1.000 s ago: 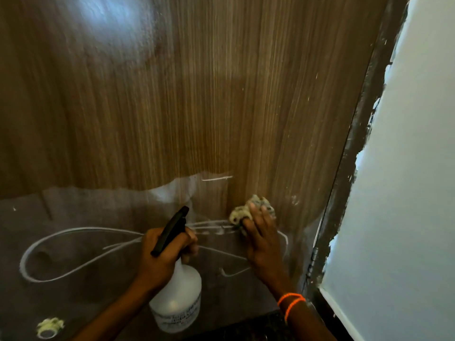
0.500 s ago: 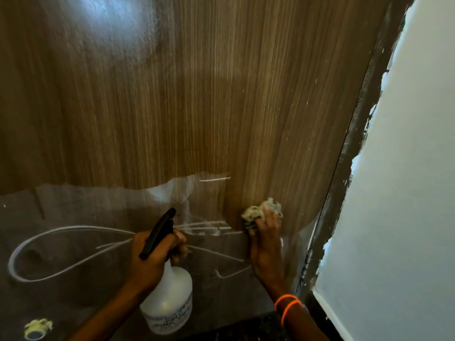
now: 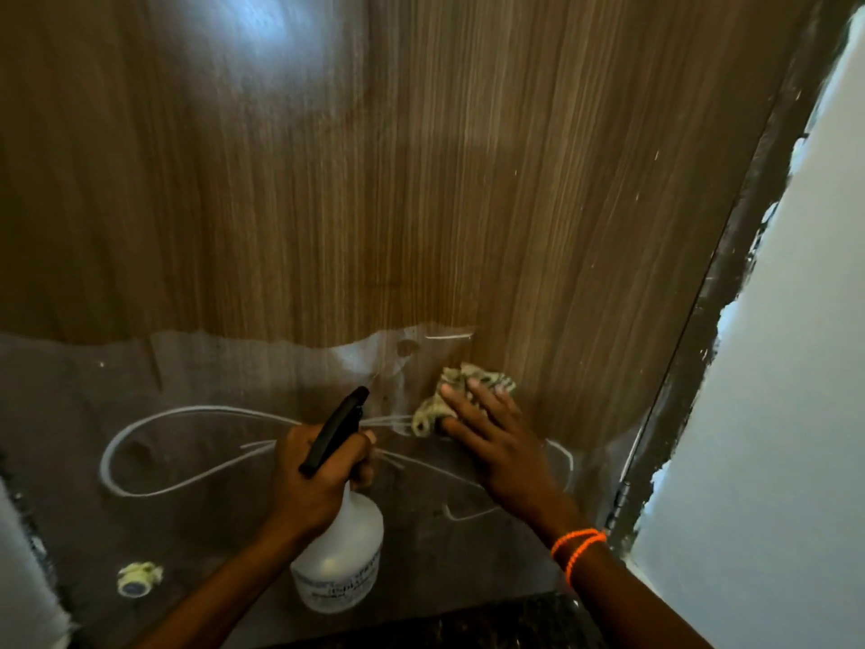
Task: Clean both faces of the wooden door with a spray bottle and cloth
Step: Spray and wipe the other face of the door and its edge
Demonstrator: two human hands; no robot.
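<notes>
Mid-wipe, low on door [image 3: 421, 180]: R hand [image 3: 491, 442], fingers flat, presses cloth [image 3: 461, 391] to it. L hand [image 3: 318, 480] grips bottle [image 3: 339, 550] just left of cloth. Film and scrawl below cloth uncleaned; far face can't tell.

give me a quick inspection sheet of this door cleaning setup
surface: wooden door, upper part bare wood grain, lower part under a cloudy film with white looping lines drawn on it
job's things: spray bottle, white body, black trigger head; crumpled cloth against the door
clutter: small pale round fitting low on the door, what it is cannot be told
grippers: left hand grips the bottle neck; right hand presses the cloth flat-fingered, orange bands on its wrist
cables: nothing seen
surroundings: dark door frame with hinge, pale wall with ragged paint edge at right
</notes>
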